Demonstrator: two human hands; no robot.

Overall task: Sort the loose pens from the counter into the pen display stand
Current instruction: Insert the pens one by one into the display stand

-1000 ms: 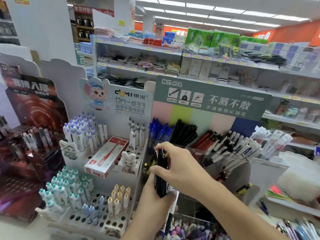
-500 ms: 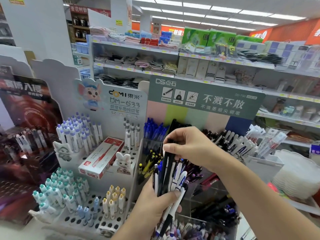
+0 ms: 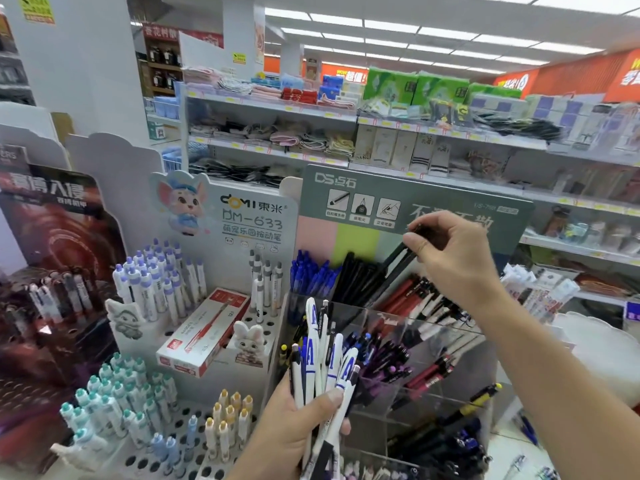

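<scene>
At lower centre the left hand grips a bundle of white-and-blue pens, roughly eight, tips fanned upward in front of the clear pen display stand. Half a second ago the right hand was at this bundle, pulling dark pens out; it has since risen to the upper right of centre, pinching what looks like two black pens above the stand's rear compartment of black pens
</scene>
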